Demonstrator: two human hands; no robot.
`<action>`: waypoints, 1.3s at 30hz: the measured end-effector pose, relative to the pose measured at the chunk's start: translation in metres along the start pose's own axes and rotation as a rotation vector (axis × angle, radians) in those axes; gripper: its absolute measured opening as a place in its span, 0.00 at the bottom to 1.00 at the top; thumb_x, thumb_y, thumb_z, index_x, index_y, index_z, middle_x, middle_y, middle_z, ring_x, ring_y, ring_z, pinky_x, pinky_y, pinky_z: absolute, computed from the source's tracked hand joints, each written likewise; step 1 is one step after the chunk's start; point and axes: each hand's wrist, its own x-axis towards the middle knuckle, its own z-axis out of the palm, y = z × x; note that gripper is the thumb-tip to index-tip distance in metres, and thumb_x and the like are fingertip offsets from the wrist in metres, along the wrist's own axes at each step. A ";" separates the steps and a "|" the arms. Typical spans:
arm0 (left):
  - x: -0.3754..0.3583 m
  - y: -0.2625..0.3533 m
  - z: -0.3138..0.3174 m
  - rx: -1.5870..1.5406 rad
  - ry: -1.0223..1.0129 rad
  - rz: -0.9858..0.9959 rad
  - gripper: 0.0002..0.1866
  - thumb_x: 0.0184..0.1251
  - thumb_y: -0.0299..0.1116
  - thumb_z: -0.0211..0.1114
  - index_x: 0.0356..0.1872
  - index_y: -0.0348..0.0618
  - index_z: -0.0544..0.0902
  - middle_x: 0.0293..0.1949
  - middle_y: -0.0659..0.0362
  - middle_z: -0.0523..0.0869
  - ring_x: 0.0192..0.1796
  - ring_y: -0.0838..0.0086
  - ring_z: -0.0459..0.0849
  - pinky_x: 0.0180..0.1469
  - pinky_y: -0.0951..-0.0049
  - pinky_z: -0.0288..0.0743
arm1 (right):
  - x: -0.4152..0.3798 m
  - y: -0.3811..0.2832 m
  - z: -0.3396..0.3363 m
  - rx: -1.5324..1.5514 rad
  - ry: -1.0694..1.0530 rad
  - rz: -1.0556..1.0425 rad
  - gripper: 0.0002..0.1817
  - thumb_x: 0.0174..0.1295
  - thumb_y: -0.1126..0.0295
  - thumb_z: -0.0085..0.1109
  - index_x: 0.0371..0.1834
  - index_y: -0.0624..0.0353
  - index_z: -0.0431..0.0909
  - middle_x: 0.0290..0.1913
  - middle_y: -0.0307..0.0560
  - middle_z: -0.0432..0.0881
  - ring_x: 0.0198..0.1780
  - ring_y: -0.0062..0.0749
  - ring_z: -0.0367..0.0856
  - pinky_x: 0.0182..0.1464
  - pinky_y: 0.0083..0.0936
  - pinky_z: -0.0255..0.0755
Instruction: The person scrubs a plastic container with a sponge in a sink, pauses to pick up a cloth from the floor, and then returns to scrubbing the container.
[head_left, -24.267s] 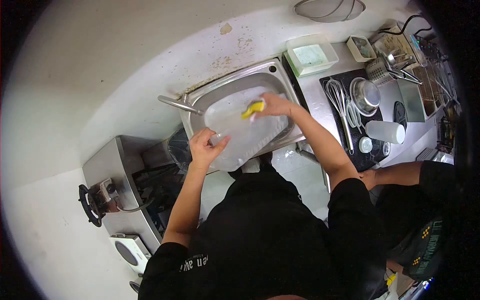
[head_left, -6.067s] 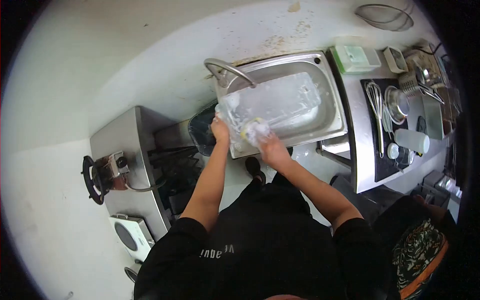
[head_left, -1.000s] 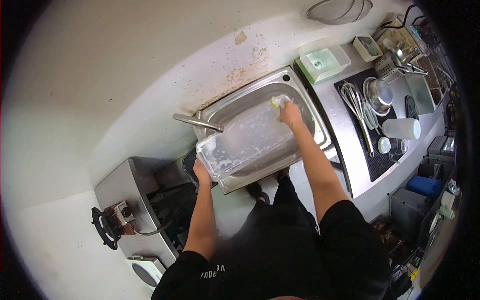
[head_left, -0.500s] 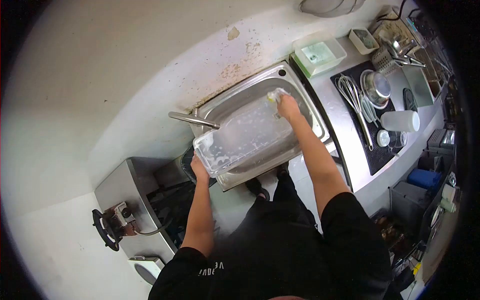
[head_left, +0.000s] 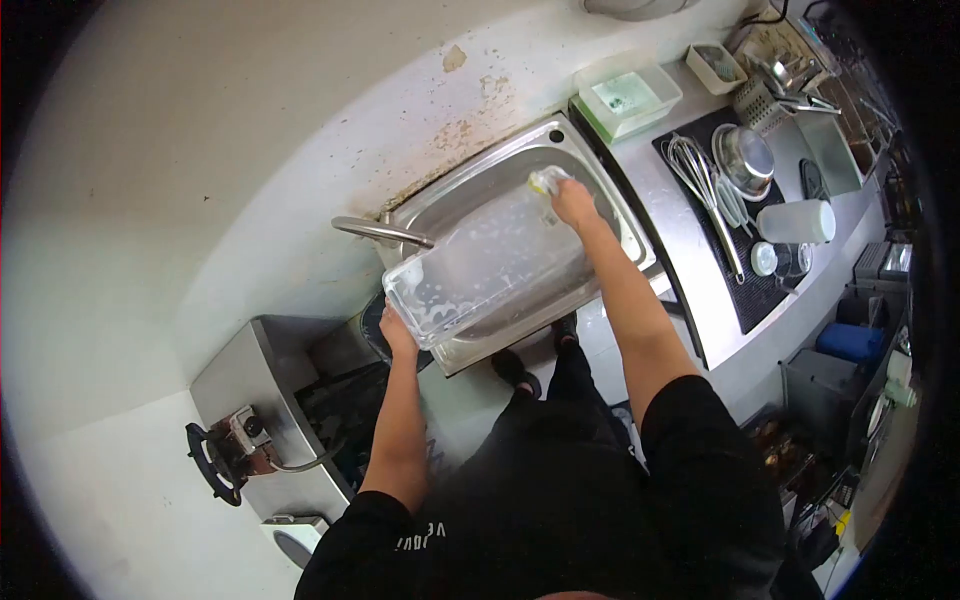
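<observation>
A long clear plastic container (head_left: 490, 262) with white suds on it lies tilted across the steel sink (head_left: 470, 357), under the curved faucet (head_left: 385, 232). My left hand (head_left: 396, 328) grips its near left corner, fingers partly hidden beneath the rim. At the container's far right end, my right hand (head_left: 573, 203) is closed on a white and yellow sponge (head_left: 547, 180), which looks wet and soapy. The lower part of the sink basin is hidden by the container.
Right of the sink, a counter holds a clear tub (head_left: 630, 98) with greenish liquid, a whisk (head_left: 705, 190), metal bowls (head_left: 745, 160) and a white bottle (head_left: 797, 222) on a black mat. A steel cabinet (head_left: 235, 375) stands at left.
My right hand and the sponge have shifted very slightly at the container's far end. The whole view has tilted a little; my left hand keeps its hold.
</observation>
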 end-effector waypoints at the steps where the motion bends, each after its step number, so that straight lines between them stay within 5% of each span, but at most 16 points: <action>1: -0.002 0.004 0.002 -0.034 0.018 -0.032 0.23 0.69 0.43 0.43 0.40 0.28 0.76 0.34 0.50 0.81 0.34 0.67 0.81 0.36 0.71 0.76 | -0.002 -0.001 0.003 -0.065 -0.037 -0.017 0.18 0.49 0.73 0.50 0.45 0.62 0.75 0.39 0.62 0.77 0.43 0.51 0.76 0.48 0.39 0.69; 4: 0.005 -0.003 0.004 -0.289 0.084 -0.246 0.24 0.69 0.44 0.43 0.38 0.28 0.76 0.32 0.50 0.81 0.31 0.67 0.81 0.34 0.71 0.76 | -0.055 0.020 0.002 -0.002 0.115 -0.083 0.18 0.48 0.75 0.49 0.46 0.64 0.74 0.40 0.62 0.77 0.46 0.53 0.74 0.51 0.40 0.67; 7: 0.003 -0.011 0.007 -0.039 0.042 0.056 0.23 0.68 0.44 0.44 0.37 0.28 0.77 0.30 0.51 0.82 0.30 0.67 0.81 0.33 0.71 0.75 | -0.113 0.038 0.008 -0.003 0.237 -0.122 0.18 0.48 0.75 0.49 0.46 0.65 0.74 0.41 0.64 0.76 0.47 0.55 0.73 0.52 0.42 0.65; 11: 0.010 -0.016 0.009 -0.279 0.090 -0.077 0.23 0.68 0.43 0.45 0.36 0.29 0.77 0.30 0.51 0.82 0.30 0.68 0.81 0.33 0.71 0.75 | -0.167 -0.023 0.021 0.017 -0.016 -0.013 0.30 0.44 0.76 0.54 0.57 0.62 0.64 0.49 0.65 0.70 0.52 0.55 0.67 0.55 0.40 0.62; 12: 0.014 -0.020 0.011 -0.503 0.137 -0.244 0.23 0.69 0.43 0.45 0.36 0.28 0.77 0.31 0.52 0.82 0.30 0.68 0.81 0.33 0.71 0.75 | -0.176 -0.054 0.026 -0.034 -0.241 -0.095 0.30 0.46 0.76 0.50 0.59 0.63 0.61 0.53 0.64 0.67 0.54 0.54 0.65 0.57 0.40 0.60; 13: 0.014 -0.021 0.010 -0.507 0.126 -0.242 0.23 0.69 0.43 0.45 0.36 0.28 0.77 0.31 0.52 0.82 0.30 0.68 0.81 0.33 0.71 0.75 | -0.193 -0.056 0.076 -0.035 0.064 -0.462 0.26 0.49 0.76 0.46 0.57 0.65 0.63 0.52 0.62 0.68 0.55 0.53 0.65 0.58 0.41 0.58; 15: 0.018 -0.028 0.002 0.283 0.034 0.208 0.22 0.69 0.41 0.44 0.38 0.28 0.77 0.33 0.51 0.83 0.31 0.69 0.81 0.35 0.70 0.75 | -0.206 -0.118 0.089 -0.020 -0.115 -0.679 0.24 0.50 0.74 0.45 0.54 0.66 0.65 0.56 0.56 0.69 0.59 0.50 0.64 0.64 0.40 0.53; 16: 0.030 -0.045 0.002 0.364 0.031 0.086 0.21 0.68 0.40 0.44 0.38 0.28 0.78 0.33 0.49 0.83 0.32 0.69 0.81 0.36 0.69 0.75 | -0.204 -0.140 0.083 0.033 -0.095 -0.710 0.24 0.50 0.74 0.46 0.54 0.66 0.65 0.56 0.54 0.69 0.60 0.49 0.63 0.64 0.40 0.52; 20: 0.019 -0.002 0.016 -0.476 0.061 -0.155 0.16 0.64 0.36 0.48 0.40 0.33 0.77 0.36 0.52 0.83 0.34 0.66 0.83 0.36 0.66 0.76 | -0.191 -0.116 0.065 -0.119 0.043 -0.763 0.25 0.47 0.74 0.47 0.53 0.66 0.66 0.54 0.55 0.71 0.58 0.49 0.66 0.64 0.37 0.54; 22: 0.028 -0.013 0.015 -0.701 0.170 -0.209 0.17 0.66 0.37 0.46 0.39 0.32 0.77 0.36 0.51 0.82 0.36 0.65 0.82 0.38 0.67 0.76 | -0.162 -0.055 0.056 -0.173 0.032 -0.356 0.22 0.50 0.76 0.45 0.52 0.65 0.67 0.45 0.60 0.75 0.47 0.48 0.74 0.49 0.38 0.70; 24: 0.048 -0.065 0.006 -0.334 0.136 -0.177 0.21 0.69 0.38 0.42 0.38 0.28 0.77 0.32 0.47 0.81 0.33 0.63 0.80 0.38 0.71 0.73 | -0.113 0.006 0.032 0.040 -0.002 0.063 0.19 0.50 0.77 0.47 0.48 0.62 0.70 0.34 0.63 0.76 0.32 0.52 0.77 0.36 0.42 0.72; 26: 0.032 -0.045 0.005 -0.306 0.153 -0.187 0.19 0.69 0.33 0.39 0.39 0.28 0.76 0.30 0.48 0.81 0.32 0.61 0.80 0.38 0.69 0.73 | -0.096 0.017 0.019 -0.056 0.209 -0.096 0.12 0.52 0.75 0.44 0.37 0.65 0.74 0.34 0.65 0.76 0.38 0.56 0.75 0.42 0.43 0.71; 28: 0.034 -0.054 0.001 0.722 0.169 0.263 0.18 0.69 0.30 0.38 0.38 0.28 0.77 0.28 0.50 0.81 0.32 0.60 0.80 0.37 0.67 0.73 | -0.107 -0.009 0.029 -0.001 0.178 -0.018 0.16 0.50 0.75 0.47 0.43 0.65 0.73 0.40 0.66 0.75 0.40 0.57 0.75 0.43 0.42 0.71; 31: 0.039 -0.061 0.003 1.062 0.122 0.116 0.11 0.64 0.28 0.44 0.40 0.38 0.76 0.28 0.57 0.81 0.30 0.70 0.81 0.32 0.72 0.75 | -0.171 -0.064 0.069 -0.144 0.138 -0.373 0.21 0.48 0.74 0.50 0.49 0.62 0.72 0.49 0.64 0.72 0.47 0.57 0.72 0.51 0.42 0.68; 35: 0.023 -0.024 0.004 0.521 0.286 0.055 0.19 0.68 0.35 0.42 0.30 0.31 0.78 0.28 0.44 0.80 0.33 0.54 0.80 0.36 0.62 0.72 | -0.202 -0.163 0.065 0.122 0.092 -0.857 0.16 0.48 0.76 0.48 0.42 0.67 0.74 0.44 0.58 0.75 0.51 0.55 0.70 0.54 0.43 0.65; 39: 0.024 -0.039 0.006 0.281 0.294 -0.114 0.23 0.68 0.42 0.43 0.32 0.28 0.77 0.31 0.40 0.80 0.36 0.48 0.79 0.39 0.57 0.70 | -0.150 -0.212 0.085 -0.056 -0.087 -0.826 0.12 0.49 0.73 0.49 0.36 0.66 0.76 0.40 0.56 0.77 0.51 0.55 0.70 0.55 0.43 0.64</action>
